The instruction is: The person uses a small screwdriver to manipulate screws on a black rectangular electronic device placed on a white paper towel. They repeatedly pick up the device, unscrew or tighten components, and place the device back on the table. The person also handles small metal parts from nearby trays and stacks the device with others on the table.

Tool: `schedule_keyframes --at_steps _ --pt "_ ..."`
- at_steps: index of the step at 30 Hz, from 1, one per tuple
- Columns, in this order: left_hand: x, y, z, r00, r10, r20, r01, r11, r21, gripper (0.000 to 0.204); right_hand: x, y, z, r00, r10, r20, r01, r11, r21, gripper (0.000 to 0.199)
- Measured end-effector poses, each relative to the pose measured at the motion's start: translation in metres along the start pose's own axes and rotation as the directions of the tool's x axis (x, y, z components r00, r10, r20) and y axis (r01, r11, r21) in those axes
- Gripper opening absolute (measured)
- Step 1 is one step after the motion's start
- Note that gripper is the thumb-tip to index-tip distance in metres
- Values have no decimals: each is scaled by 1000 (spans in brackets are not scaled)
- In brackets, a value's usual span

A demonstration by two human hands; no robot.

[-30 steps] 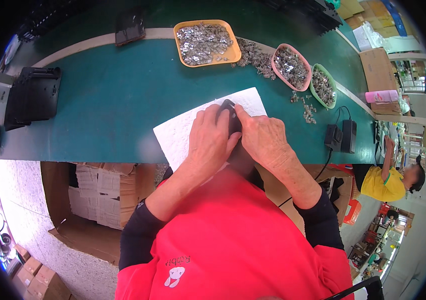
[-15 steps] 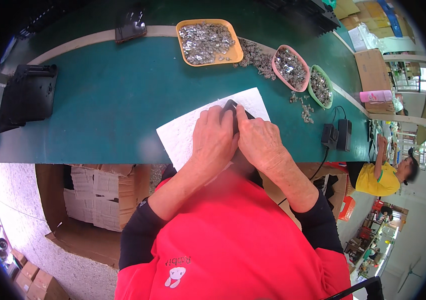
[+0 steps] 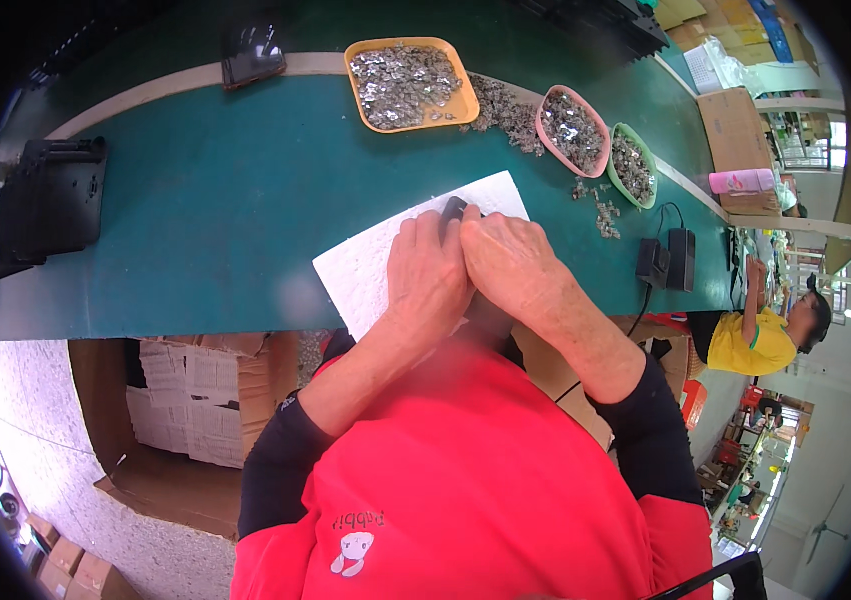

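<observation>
A black plastic part [image 3: 489,318] lies on a white foam-like sheet [image 3: 354,262] at the near edge of the green table. My left hand [image 3: 428,270] is closed over its left side, fingers bent and pressed down. From the right, my right hand [image 3: 514,258] is closed on the same part, its curled fingers meeting the left hand's. Only the part's far tip and a piece under the right palm show. Whether a smaller piece sits under the fingertips is hidden.
Beyond the sheet stand a yellow tray [image 3: 466,106], a pink tray [image 3: 606,150] and a green tray [image 3: 654,190] of small metal clips. Loose clips [image 3: 506,112] lie between them. Black adapters [image 3: 682,260] rest at right, black moulded parts [image 3: 54,205] at left. A co-worker [image 3: 758,342] sits at right.
My right hand's index finger, stretched out along the part before, is now curled in with the others. My left hand stays in place on the part.
</observation>
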State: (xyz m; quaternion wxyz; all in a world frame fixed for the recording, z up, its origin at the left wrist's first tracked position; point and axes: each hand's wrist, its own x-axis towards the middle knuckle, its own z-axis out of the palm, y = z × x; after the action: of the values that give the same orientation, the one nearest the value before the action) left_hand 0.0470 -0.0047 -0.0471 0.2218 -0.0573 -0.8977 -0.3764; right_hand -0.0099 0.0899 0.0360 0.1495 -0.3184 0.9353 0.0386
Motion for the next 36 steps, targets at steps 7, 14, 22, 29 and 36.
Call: schedule_keyframes --at_steps 7,14,22,29,36 --pt "-1 -4 5 1000 -8 -7 8 1000 12 32 12 9 -24 992 -54 114 55 998 -6 15" --pt "-3 1 -1 998 -42 43 41 999 34 41 -15 43 7 998 11 -63 -5 995 97 30" --pt "-3 1 -4 994 -66 84 61 996 59 48 -28 47 33 985 1 -172 15 995 94 39" --pt "-1 2 -4 990 -85 117 78 995 68 48 -26 52 37 983 -35 -178 41 999 27 41" --pt "1 3 -5 987 -97 130 89 994 61 48 -23 49 31 992 -17 -124 21 999 33 43"
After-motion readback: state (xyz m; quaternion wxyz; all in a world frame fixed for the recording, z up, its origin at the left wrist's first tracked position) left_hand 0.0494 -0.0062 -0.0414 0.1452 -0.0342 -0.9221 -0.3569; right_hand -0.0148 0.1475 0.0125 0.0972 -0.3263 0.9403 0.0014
